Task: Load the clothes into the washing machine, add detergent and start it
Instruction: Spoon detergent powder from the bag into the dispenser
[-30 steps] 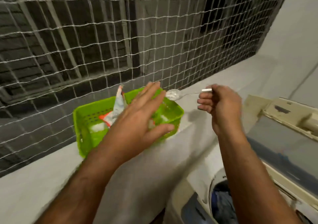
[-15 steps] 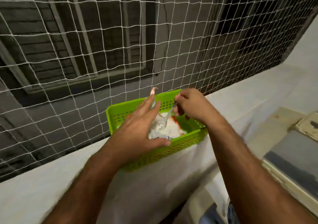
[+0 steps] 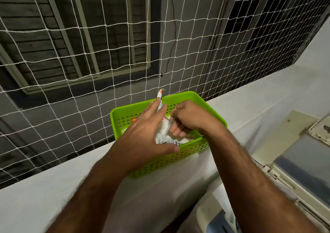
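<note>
The left hand (image 3: 142, 136) lay with straight, spread fingers over the open detergent packet (image 3: 165, 138), its thumb stretched along the near wall of the basket and its fingertips up against the packet's raised corner. The right hand (image 3: 189, 119) was curled round the thin metal handle of a spoon (image 3: 169, 125), whose bowl end dipped down into the packet and out of sight among white powder.

The packet sat inside a lime-green plastic basket (image 3: 210, 107), rectangular with rounded corners and walls pierced by rows of small slots. The packet looked like thin crinkled film, mostly white with an orange patch; a block of fine black print showed near the thumb, too small to read. One torn corner stood up above the basket's far rim.

The basket rested on a pale, smooth ledge (image 3: 35, 197). Behind it hung a white knotted cord net (image 3: 107, 36) in a square mesh. At lower right lay the cream, worn top of the washing machine (image 3: 300, 154), with a grey glassy lid panel.
</note>
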Available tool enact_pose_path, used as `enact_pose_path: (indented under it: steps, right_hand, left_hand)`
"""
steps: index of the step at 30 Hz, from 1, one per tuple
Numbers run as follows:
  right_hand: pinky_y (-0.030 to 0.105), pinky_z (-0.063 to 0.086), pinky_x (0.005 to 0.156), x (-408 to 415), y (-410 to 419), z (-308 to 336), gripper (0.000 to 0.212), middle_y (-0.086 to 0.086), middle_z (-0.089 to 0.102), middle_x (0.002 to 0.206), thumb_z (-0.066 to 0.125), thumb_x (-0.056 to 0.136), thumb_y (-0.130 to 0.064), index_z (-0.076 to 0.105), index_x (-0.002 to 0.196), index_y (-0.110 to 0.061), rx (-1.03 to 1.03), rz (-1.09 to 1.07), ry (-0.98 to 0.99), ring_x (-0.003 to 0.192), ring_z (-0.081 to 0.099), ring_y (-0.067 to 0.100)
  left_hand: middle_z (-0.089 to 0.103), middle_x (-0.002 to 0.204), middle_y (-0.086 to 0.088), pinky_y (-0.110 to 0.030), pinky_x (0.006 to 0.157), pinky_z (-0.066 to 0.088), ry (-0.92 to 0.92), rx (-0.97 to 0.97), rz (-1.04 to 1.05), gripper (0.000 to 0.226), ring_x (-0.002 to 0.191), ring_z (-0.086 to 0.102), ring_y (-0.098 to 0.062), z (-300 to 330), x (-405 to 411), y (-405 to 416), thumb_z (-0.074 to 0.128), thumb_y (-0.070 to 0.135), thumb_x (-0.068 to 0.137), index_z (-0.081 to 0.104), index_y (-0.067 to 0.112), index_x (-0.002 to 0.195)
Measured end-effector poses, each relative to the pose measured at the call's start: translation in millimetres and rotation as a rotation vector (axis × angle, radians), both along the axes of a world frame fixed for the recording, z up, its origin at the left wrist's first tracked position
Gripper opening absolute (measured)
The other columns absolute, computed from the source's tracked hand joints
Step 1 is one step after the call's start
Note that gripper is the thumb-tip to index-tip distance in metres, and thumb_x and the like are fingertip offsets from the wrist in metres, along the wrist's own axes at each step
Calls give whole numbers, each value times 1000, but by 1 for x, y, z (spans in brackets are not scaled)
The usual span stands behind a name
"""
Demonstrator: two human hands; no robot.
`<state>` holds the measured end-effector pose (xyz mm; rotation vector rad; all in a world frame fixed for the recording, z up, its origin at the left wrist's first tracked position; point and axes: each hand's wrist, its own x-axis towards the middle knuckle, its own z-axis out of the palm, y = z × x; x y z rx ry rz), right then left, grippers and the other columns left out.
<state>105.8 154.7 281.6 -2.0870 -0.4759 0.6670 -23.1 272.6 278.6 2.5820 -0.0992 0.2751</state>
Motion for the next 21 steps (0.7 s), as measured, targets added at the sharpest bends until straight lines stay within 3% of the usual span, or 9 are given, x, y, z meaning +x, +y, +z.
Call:
enact_pose_path:
  steps: [5, 10, 14, 17, 21]
  right_hand:
    - [22, 49, 37, 4, -10, 11, 29, 14, 66, 56, 38, 101, -7, 52, 76, -4, 82, -98, 3, 40, 61, 19]
    - [25, 49, 38, 12, -29, 22, 23, 16, 65, 58, 38, 99, -4, 52, 82, -2, 193, -209, -35, 39, 62, 19]
    - [24, 50, 39, 15, -45, 27, 23, 10, 65, 50, 39, 98, -4, 53, 80, -4, 282, -290, -31, 40, 62, 17]
    - [23, 50, 39, 16, -57, 30, 24, 8, 65, 49, 40, 99, -7, 54, 79, -6, 339, -344, -21, 40, 63, 16]
    - [20, 49, 38, 16, -80, 33, 24, 5, 65, 48, 39, 102, -11, 52, 81, -9, 448, -421, 12, 40, 62, 14]
  left_hand:
    - [-11, 159, 18, -16, 106, 9, 6, 4, -2, 117, 146, -2, 0, 1, -1, 0, 70, 69, 63, 7, 29, 153]
    - [-13, 159, 19, -14, 108, 7, -11, 16, -5, 113, 145, -3, 1, 3, -2, -1, 74, 63, 67, 8, 28, 153]
    - [-15, 158, 20, -12, 107, 4, -16, 37, -17, 115, 145, -5, 3, 6, -2, -2, 66, 71, 63, 7, 29, 153]
    - [-14, 158, 20, -13, 102, 4, -18, 34, -6, 107, 145, -7, 3, 11, -3, -6, 68, 63, 73, 5, 30, 153]
    - [-12, 154, 21, -14, 105, 2, -76, 39, -25, 109, 140, -7, 7, 17, 3, -19, 52, 77, 66, 9, 27, 153]
